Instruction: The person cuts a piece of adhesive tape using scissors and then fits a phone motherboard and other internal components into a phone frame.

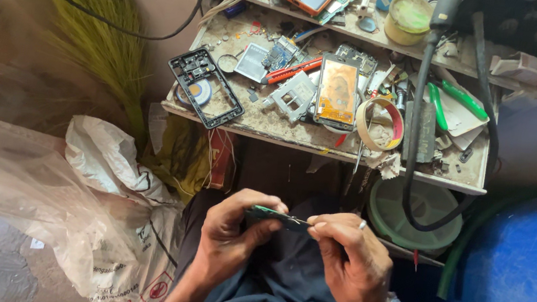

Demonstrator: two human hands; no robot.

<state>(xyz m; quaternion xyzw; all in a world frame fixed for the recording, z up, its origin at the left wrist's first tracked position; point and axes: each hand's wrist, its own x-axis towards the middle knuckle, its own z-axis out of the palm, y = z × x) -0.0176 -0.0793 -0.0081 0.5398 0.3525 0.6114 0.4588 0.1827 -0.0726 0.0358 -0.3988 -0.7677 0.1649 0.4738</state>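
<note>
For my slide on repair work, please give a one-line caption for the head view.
Left hand and right hand hold a small green circuit board below a cluttered wooden workbench.

Cluttered workbench (265, 124), black phone frame (206, 87), phone with orange screen (337, 91), roll of tape (379, 123), green-handled pliers (448, 101), grass broom (95, 34) (leaning left), crumpled plastic bags (38, 191), blue drum (526, 278)

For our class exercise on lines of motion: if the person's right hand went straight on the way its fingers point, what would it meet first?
Probably the left hand: the right hand points leftward along the green circuit board both hold.
</note>
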